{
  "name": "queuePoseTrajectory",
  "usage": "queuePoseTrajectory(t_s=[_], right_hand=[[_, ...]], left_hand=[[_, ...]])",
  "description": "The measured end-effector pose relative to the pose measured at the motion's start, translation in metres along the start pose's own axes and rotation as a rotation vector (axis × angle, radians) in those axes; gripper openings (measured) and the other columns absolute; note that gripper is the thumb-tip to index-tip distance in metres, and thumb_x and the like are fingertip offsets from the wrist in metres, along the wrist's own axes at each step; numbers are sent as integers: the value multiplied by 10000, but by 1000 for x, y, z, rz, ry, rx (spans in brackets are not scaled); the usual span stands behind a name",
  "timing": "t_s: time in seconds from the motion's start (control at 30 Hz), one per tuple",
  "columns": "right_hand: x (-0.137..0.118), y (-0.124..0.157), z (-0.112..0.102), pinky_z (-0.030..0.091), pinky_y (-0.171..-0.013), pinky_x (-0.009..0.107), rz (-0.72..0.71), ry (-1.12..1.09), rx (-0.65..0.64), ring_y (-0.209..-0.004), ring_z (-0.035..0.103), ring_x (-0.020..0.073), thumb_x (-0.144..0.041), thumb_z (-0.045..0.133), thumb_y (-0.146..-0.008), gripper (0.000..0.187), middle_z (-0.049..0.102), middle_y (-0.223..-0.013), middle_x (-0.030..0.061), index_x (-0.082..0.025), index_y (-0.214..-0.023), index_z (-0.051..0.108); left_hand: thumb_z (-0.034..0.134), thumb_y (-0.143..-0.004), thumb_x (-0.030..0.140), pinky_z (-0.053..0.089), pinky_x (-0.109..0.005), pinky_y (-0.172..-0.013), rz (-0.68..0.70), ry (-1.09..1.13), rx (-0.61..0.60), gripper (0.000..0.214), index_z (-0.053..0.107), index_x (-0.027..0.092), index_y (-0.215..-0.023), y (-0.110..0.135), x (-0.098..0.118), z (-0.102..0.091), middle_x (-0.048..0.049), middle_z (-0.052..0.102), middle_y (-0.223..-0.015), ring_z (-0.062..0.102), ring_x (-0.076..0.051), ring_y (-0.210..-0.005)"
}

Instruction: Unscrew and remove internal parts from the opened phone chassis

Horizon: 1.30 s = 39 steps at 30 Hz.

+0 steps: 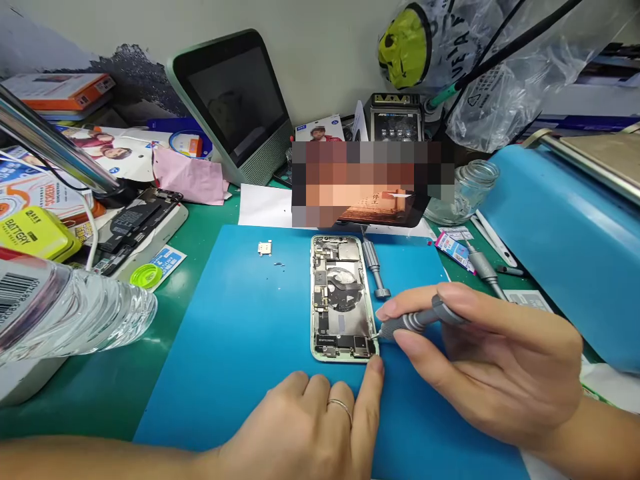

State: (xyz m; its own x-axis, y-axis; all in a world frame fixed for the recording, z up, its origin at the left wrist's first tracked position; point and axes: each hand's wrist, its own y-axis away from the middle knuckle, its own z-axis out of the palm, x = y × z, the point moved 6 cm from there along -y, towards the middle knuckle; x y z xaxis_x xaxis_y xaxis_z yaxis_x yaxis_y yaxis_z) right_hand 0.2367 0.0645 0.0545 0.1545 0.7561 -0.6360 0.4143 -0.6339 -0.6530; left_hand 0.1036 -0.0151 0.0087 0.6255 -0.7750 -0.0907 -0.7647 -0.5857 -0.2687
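Note:
An opened phone housing (343, 327) lies face up on the blue mat, its inner parts exposed. A grey precision screwdriver (413, 323) is held slantwise in my right hand (505, 360), between thumb and fingers, its tip at the phone's lower right corner. My left hand (310, 427), with a ring on one finger, rests below the phone. Its index finger stretches to touch the bottom right edge; the other fingers are bent and its thumb is hidden. Beside the phone's upper right lies a second screwdriver (373, 263). A small metal plate (265, 249) and tiny parts (279, 264) sit to the left.
A propped screen (395, 207), partly blurred out, stands behind the phone. Left are a water bottle (75, 307), a yellow battery tin (37, 235) and another opened device (135, 223). Right are a glass jar (470, 187), another screwdriver (483, 263) and a large blue object (560, 267).

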Motion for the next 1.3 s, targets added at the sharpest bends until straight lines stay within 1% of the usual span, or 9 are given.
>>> queuePoseTrajectory(t_s=[0.1,0.2,0.57,0.7,0.97,1.07,1.17,1.23,1.3], right_hand=[[-3,0,-4,694,-734,303,-1,16,12,-833,769,179,108,683,-741,786,765,-1023,38,-288,-1408,556],[-4,-1,-6,690,-673,274,-4,45,17,-803,770,172,86,704,-743,785,777,-1004,33,-300,-1410,555],[-5,2,-5,711,-701,299,22,-48,-35,-879,778,195,106,707,-735,831,779,-1039,44,-309,-1433,533],[-3,3,-5,705,-708,258,24,-43,-39,-891,776,175,113,700,-739,835,769,-1051,41,-290,-1447,518],[-4,3,-8,705,-792,320,-12,-92,-7,-928,766,186,165,640,-728,829,742,-1086,45,-256,-1433,525],[-4,1,-10,695,-756,263,9,-80,36,-913,769,168,164,636,-728,805,745,-1073,32,-258,-1408,547],[0,-1,-10,684,-691,237,75,-65,108,-849,773,156,146,632,-746,756,747,-1018,19,-274,-1372,570],[3,-2,-10,684,-668,256,101,-51,165,-807,770,160,128,636,-760,718,736,-992,22,-286,-1344,586],[3,-3,-11,681,-639,266,88,-32,203,-793,764,164,106,647,-769,688,721,-980,28,-293,-1327,596]], left_hand=[[387,-962,215,301,-326,-389,-5,2,2,494,513,-18,-1379,0,-1,0,16,551,-624,498,-167,-437],[423,-952,237,310,-320,-400,1,-1,-11,502,513,-14,-1378,0,0,0,17,559,-626,504,-162,-444],[394,-881,140,322,-332,-381,39,34,-53,483,527,-28,-1314,-2,0,3,-3,587,-626,522,-189,-443],[459,-844,153,319,-327,-363,43,26,-52,515,542,-28,-1319,-1,1,4,-2,579,-614,515,-188,-431],[611,-769,123,274,-308,-315,87,-20,20,521,619,-3,-1275,-3,1,7,25,549,-555,491,-158,-368],[602,-794,117,256,-319,-318,85,15,41,496,614,-1,-1276,-4,-3,3,33,537,-548,467,-150,-363],[533,-926,181,297,-332,-364,86,142,139,318,646,60,-1198,-6,-11,-12,34,546,-592,468,-143,-420],[456,-1013,336,364,-355,-441,22,213,225,311,670,114,-1058,-8,-22,-24,-2,596,-683,525,-173,-537],[473,-1005,357,431,-385,-570,-75,217,193,321,652,112,-1112,-12,-35,-26,-65,670,-895,594,-224,-732]])
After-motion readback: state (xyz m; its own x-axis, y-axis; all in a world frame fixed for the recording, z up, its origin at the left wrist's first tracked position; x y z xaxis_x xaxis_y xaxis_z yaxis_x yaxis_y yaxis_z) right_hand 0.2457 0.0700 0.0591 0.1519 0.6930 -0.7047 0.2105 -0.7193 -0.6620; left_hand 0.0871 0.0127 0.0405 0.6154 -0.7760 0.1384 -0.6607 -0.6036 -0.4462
